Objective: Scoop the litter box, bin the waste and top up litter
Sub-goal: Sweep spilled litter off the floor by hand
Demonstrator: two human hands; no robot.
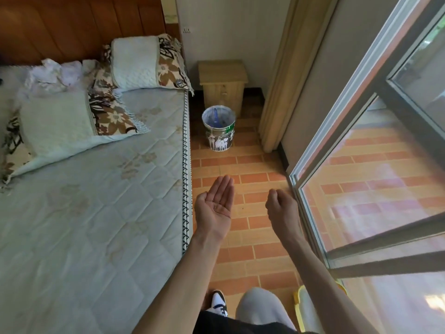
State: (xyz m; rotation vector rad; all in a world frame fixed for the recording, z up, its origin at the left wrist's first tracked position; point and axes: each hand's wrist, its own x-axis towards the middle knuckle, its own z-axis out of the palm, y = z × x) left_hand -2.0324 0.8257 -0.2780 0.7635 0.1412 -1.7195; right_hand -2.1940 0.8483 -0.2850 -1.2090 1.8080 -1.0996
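While the left hand (215,206) lies flat, cupping a few specks, and the right hand (281,208) curls empty, tilting could spill them short of the bin (218,131).

Bed (96,201) left; bin (218,127) ahead on floor (252,225), cabinet (222,85) behind it; window (373,189) right

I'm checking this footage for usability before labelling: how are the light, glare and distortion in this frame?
Head view: daylight floods in through the glass door, whose pane shows hazy glare; the tiled floor is well lit; wide-angle distortion bows the door frame and the bed edge; the left hand and right hand look sharp.
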